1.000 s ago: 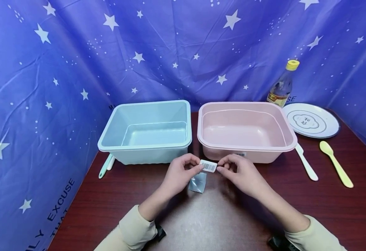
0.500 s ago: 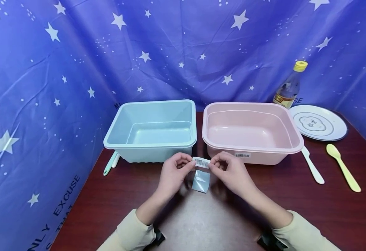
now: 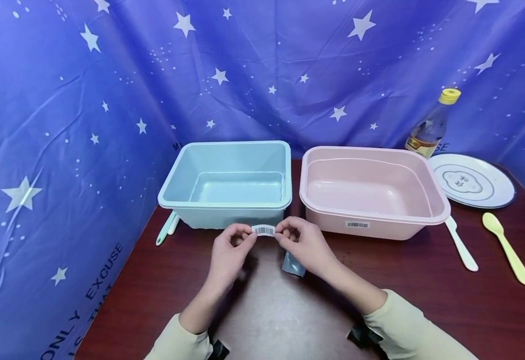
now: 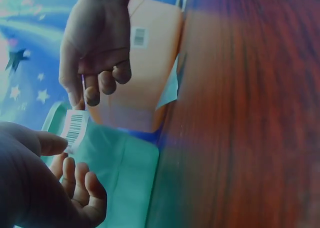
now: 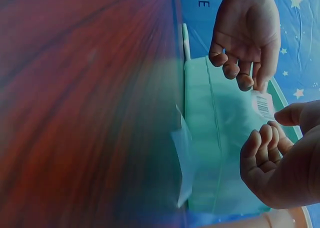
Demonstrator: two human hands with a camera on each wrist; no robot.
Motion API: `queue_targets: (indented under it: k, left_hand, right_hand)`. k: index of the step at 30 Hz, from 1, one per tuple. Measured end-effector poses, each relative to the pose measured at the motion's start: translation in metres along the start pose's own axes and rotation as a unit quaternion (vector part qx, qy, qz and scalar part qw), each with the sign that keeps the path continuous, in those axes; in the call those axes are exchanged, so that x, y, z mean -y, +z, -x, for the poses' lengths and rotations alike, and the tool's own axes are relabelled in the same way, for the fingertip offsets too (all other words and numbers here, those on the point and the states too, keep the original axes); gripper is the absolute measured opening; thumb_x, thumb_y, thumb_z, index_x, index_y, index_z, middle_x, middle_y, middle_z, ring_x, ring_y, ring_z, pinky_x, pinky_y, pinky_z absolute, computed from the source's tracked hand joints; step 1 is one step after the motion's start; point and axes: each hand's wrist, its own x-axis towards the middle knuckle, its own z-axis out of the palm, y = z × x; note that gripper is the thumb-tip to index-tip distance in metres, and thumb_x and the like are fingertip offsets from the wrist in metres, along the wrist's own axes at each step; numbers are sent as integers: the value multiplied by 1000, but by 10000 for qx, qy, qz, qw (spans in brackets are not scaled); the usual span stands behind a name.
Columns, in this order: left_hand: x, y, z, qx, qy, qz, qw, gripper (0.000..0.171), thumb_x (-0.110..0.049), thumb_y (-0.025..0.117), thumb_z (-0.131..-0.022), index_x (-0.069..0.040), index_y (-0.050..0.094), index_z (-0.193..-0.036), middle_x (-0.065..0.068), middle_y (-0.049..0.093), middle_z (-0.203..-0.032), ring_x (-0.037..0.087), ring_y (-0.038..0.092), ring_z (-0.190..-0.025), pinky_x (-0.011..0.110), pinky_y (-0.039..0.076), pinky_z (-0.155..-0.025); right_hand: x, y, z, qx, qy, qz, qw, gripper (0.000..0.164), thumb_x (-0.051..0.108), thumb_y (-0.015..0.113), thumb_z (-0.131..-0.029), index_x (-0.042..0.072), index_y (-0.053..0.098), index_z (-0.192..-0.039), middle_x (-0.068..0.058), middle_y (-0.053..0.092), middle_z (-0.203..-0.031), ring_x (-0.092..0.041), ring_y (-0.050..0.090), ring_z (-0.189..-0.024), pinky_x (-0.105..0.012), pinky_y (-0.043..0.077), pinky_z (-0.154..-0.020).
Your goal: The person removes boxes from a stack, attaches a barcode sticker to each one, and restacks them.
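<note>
A small white barcode sticker [image 3: 263,230] is stretched level between both hands, just in front of the light blue basin [image 3: 230,217]. My left hand [image 3: 227,254] pinches its left end between thumb and forefinger. The right hand [image 3: 306,246] pinches the opposite end. In the left wrist view the bars of the sticker [image 4: 75,129] face the camera, and the other fingers of both hands curl loosely. A shiny bluish-grey square of film [image 3: 293,265] lies on the table, partly covered by the right hand.
To the right stands a pink basin [image 3: 375,227] with a barcode label [image 3: 357,224]. Beyond it are a yellow-capped bottle [image 3: 428,127], a white plate [image 3: 492,187], a white knife [image 3: 462,247] and a yellow spoon [image 3: 510,250]. A green handle [image 3: 165,229] pokes out by the blue basin.
Both hands have shifted left with the sticker, from between the basins to before the blue one. The sticker is now held flatter and faces the camera. The head view has turned slightly left.
</note>
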Motion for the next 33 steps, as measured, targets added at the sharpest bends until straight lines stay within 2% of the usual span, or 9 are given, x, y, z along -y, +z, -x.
queue_targets:
  k: [10, 14, 18, 25, 29, 33]
  left_hand:
    - [6, -11, -4, -385, -311, -47, 9988, 14, 2, 68, -90, 1, 67, -104, 1, 57, -81, 10, 47, -64, 20, 37, -55]
    - [6, -15, -6, -546, -291, -129, 9980, 15, 2, 66, -91, -1, 68, -106, 2, 58, -83, 11, 47, -66, 21, 38, -56]
    - [5, -18, -7, -658, -190, -252, 9973, 17, 1, 65, -93, -3, 68, -109, 3, 57, -84, 12, 47, -68, 22, 38, -58]
    - [4, -22, -7, -562, -210, -339, 9976, 25, -2, 64, -94, -5, 69, -118, 3, 55, -84, 11, 44, -64, 23, 37, -57]
    - [4, -24, -7, -589, -230, -565, 9964, 29, -3, 63, -94, -7, 69, -122, 3, 55, -84, 8, 42, -59, 24, 37, -57]
    - [4, -25, -8, -722, -217, -822, 9938, 25, -3, 64, -93, -7, 70, -118, 2, 57, -82, 6, 44, -58, 24, 39, -58]
  right_hand:
    - [7, 25, -10, 530, 288, -517, 9968, 18, 2, 69, -92, 5, 69, -109, 2, 56, -77, -13, 53, -62, -24, 44, -59]
    - [6, 30, -13, 647, 319, -603, 9956, 26, 2, 67, -92, 3, 67, -118, 2, 57, -78, -12, 52, -61, -24, 45, -60]
    - [6, 33, -15, 827, 341, -555, 9944, 34, 3, 67, -93, 4, 64, -127, 3, 57, -78, -10, 52, -59, -25, 47, -60]
    - [6, 34, -15, 1042, 397, -411, 9929, 43, 4, 67, -94, 4, 59, -136, 2, 57, -79, -9, 52, -58, -26, 48, -60]
    - [6, 34, -15, 1028, 405, -280, 9935, 46, 4, 67, -93, 4, 59, -138, 3, 58, -78, -9, 53, -56, -26, 49, -60]
    - [7, 33, -14, 943, 492, -80, 9943, 44, 7, 68, -93, 2, 60, -136, 5, 60, -75, -7, 54, -57, -25, 49, -62]
